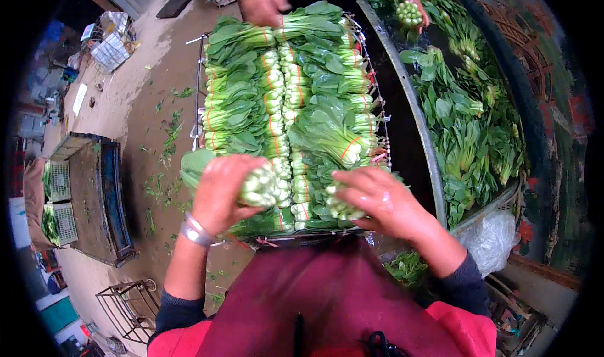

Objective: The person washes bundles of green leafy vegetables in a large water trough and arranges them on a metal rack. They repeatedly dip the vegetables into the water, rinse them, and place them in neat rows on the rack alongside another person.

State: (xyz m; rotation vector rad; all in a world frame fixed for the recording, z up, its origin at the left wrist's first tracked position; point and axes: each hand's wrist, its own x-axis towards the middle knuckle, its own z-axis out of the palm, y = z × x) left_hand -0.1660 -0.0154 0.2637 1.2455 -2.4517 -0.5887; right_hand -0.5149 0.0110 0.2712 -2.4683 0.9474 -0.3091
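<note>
My left hand, with a metal bangle at its wrist, grips a bunch of bok choy, its pale stem ends facing right. My right hand is wrapped round another bok choy bunch at the near right of a wire crate. Rows of bunched bok choy, bound with orange bands, fill the crate, stems meeting along the middle. One banded bunch lies slanted on top of the right row, just beyond my right hand.
Across the crate, a co-worker's hand touches its far end; their other hand holds a bunch over a metal-rimmed trough of loose greens. A cart stands left. Leaf scraps litter the floor; a plastic bag sits right.
</note>
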